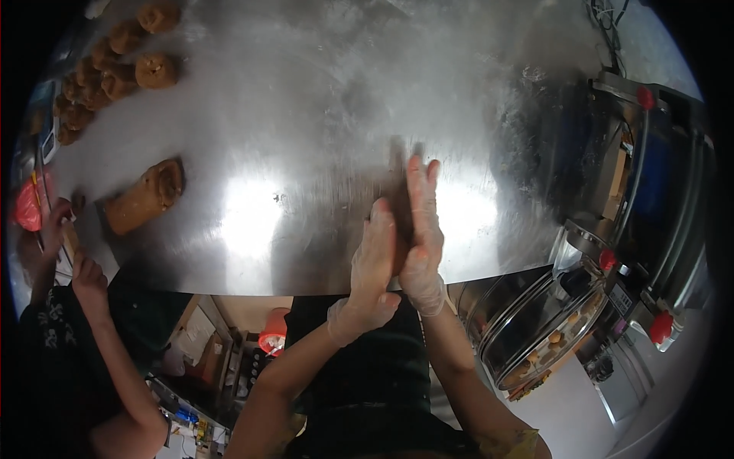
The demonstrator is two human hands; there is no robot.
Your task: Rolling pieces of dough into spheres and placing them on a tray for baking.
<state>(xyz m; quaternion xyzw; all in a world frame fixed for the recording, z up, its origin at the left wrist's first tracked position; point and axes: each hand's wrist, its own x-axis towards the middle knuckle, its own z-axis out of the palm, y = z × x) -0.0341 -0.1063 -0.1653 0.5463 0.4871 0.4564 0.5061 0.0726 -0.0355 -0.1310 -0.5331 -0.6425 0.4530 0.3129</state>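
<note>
Left hand: your left hand (370, 268), in a thin clear glove (346, 323), is held on edge near the table's front, palm turned inward; its fingers (380, 218) are straight and close together.
Right hand: your right hand (423, 246), gloved alike, faces it; its fingers (416, 183) are extended, two tips slightly apart, reaching farther forward than the left ones.
Between the palms: a narrow brown strip (399, 249) shows here; whether it is dough, shadow or reflection, you cannot tell, so neither hand is clearly clamped on anything.
Palm work: the step in hand seems to be work between two flat palms; it would go best with palms parallel, fingertips level, and light, equal pressure from both sides.
Gloves: the film looks loose at the wrists; smooth it so that no fold catches or marks the surface.
Dough roll: a thick brown roll (144, 202), its spiral end facing up and right, lies on the table to your left, well apart from your hands.
Dough lumps: rounded brown lumps (157, 70) cluster at the far left.
Table: shiny metal (306, 115), with glare beside both hands; judge contact by touch there.
Neighbour: at far left, a co-worker's hands (90, 279) are near the table's edge.
Right side: a machine with red knobs (646, 97) borders the table; leave your elbow room.
</note>
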